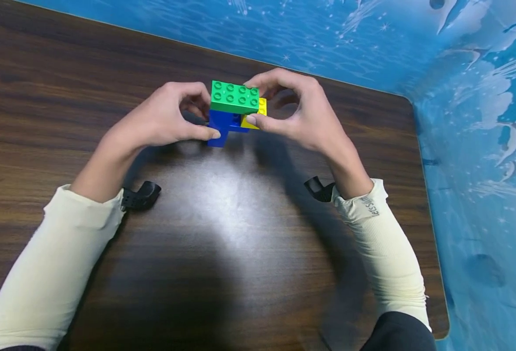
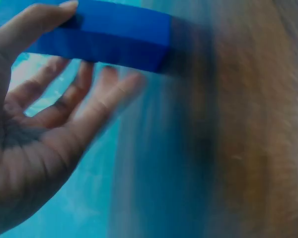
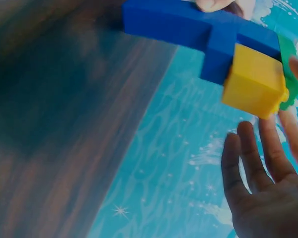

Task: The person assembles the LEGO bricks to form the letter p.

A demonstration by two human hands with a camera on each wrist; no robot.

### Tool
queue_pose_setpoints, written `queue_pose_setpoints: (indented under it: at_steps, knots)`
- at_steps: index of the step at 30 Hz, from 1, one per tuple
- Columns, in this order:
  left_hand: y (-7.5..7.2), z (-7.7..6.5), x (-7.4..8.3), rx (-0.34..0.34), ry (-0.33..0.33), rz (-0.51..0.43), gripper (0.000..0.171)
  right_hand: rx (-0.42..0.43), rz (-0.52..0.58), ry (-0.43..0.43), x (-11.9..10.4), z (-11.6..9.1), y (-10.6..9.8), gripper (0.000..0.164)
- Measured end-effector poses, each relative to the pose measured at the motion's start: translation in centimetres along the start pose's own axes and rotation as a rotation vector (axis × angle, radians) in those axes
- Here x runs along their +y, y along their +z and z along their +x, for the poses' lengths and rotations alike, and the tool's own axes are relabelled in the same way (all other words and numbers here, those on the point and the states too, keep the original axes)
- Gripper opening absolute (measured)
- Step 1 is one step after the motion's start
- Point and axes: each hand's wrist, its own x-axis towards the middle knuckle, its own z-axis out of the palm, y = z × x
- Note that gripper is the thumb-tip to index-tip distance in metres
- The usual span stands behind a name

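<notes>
A toy building-brick model is held up above the table between both hands. Its top is a green brick point(image 1: 234, 97) with studs. Below it run blue bricks point(image 1: 217, 129), which form a long column with a side arm in the right wrist view, and a yellow brick point(image 3: 255, 79) sits on that arm. My left hand point(image 1: 157, 117) grips the blue column, thumb in front and fingers behind. At the other end, my right hand point(image 1: 308, 107) pinches around the green brick's right end, its thumb in front by the yellow brick; the exact contact is partly hidden.
Under the model lies a dark wood-grain table point(image 1: 240, 204) with a bright glare patch. Blue sea-patterned sheeting point(image 1: 472, 161) rises along its back and right edges. Black wrist mounts point(image 1: 141, 195) stick out from both pale sleeves point(image 1: 60, 263).
</notes>
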Motion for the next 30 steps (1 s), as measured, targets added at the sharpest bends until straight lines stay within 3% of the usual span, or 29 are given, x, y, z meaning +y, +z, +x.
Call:
queue_pose_setpoints:
  at_steps: [4, 11, 18, 23, 30]
  knots:
    - [0.1, 0.3, -0.5, -0.055, -0.057, 0.056, 0.051, 0.039, 0.037, -0.003, 0.5, -0.3, 0.3, 0.042]
    - [0.5, 0.6, -1.0, -0.101, -0.077, 0.144, 0.05, 0.093, 0.099, -0.01, 1.0, -0.2, 0.8, 0.031]
    - [0.1, 0.4, -0.2, -0.128, -0.089, 0.117, 0.054, 0.163, 0.163, -0.008, 0.5, 0.4, 0.5, 0.03]
    - [0.0, 0.3, 0.3, -0.147, -0.114, 0.123, 0.058, 0.183, 0.186, 0.051, 0.4, 0.9, 0.4, 0.031]
    - [0.4, -0.3, 0.6, -0.152, -0.108, 0.079, 0.046, 0.183, 0.158, 0.103, 0.7, 1.1, 0.0, 0.028]
